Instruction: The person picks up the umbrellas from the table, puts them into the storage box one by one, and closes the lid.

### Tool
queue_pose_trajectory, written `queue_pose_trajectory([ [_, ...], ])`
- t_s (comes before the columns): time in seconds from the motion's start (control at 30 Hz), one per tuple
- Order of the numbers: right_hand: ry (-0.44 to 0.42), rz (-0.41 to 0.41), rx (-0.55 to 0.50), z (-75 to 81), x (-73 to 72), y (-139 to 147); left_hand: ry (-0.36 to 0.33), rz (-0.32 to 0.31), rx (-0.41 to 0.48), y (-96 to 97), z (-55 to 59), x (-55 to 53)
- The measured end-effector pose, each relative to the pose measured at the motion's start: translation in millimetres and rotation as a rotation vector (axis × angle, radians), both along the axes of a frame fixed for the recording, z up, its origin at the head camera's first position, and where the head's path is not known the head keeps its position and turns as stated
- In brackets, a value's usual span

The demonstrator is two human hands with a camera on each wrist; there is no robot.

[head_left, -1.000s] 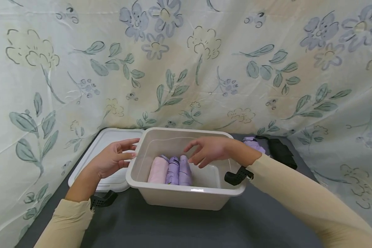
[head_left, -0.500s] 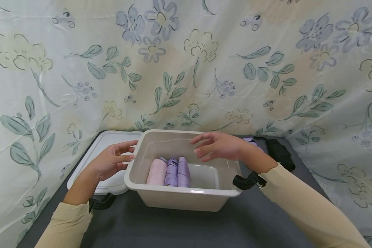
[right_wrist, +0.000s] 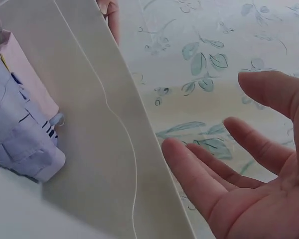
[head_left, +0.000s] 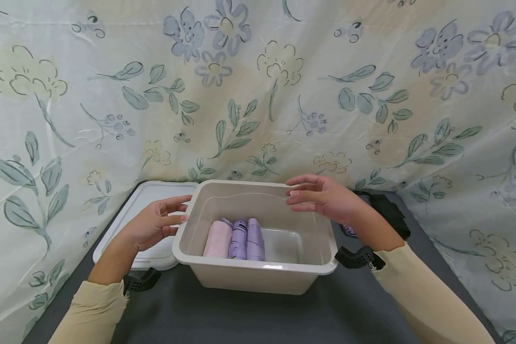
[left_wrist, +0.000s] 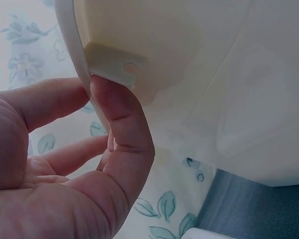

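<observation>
Cream, flowery cloth [head_left: 309,28] hangs behind a dark grey table [head_left: 223,315]. On it stands a big beige bin [head_left: 258,279] with no lid on. A white lid [head_left: 124,215] lies flat just to its left. The person's left hand [head_left: 156,224] has bent fingers on the bin's left rim [head_left: 180,241], pinching it lightly. The right hand [head_left: 322,197] is by the back right part of the rim, fingers loose and apart, holding nothing; whether it touches the rim is hard to tell. A black bundle [head_left: 390,215] lies off to the right. Inside the bin, toward the left, one pink roll [head_left: 218,239] and two purple rolls [head_left: 255,241] sit side by side. Part of a purple thing [head_left: 349,231] shows past the right arm [head_left: 376,229]. It looks like the bin is being filled. Next, the right hand probably needs to reach out and grab that purple thing.
</observation>
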State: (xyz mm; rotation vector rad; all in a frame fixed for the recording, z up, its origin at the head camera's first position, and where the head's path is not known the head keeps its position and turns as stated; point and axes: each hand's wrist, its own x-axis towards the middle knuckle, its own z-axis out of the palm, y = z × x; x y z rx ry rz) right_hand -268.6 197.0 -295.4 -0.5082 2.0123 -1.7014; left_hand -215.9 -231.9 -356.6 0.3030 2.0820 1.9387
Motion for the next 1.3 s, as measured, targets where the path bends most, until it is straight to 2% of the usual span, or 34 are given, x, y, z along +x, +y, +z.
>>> queue_pose_trajectory([
  [0.27,0.119,-0.141,-0.027,-9.6,-2.8,22,0.002,0.009,-0.022,0.3,-0.7,-1.0],
  [0.5,0.281,-0.243,0.013,-20.3,-10.8,47,0.001,0.012,-0.026,0.4,0.6,-1.7],
  [0.6,0.336,-0.311,0.044,-23.3,-13.7,61,-0.003,0.011,-0.025,0.3,0.1,-2.3],
  [0.8,0.471,-0.457,0.172,-25.8,-23.0,96,-0.010,0.018,-0.025,1.0,-0.3,-3.2],
  [0.93,0.543,-0.558,0.237,-36.1,-31.7,125,-0.004,0.018,-0.031,2.2,-1.2,-4.6],
  [1.07,0.556,-0.662,0.325,-50.6,-36.1,150,-0.002,0.009,-0.014,2.9,-2.5,-6.2],
  [1.2,0.507,-0.773,0.410,-63.5,-38.1,165,-0.005,0.010,0.008,2.5,-3.6,-5.5],
  [1.3,0.477,-0.816,0.489,-72.6,-42.4,172,0.000,0.018,0.007,2.2,-3.9,-4.0],
])
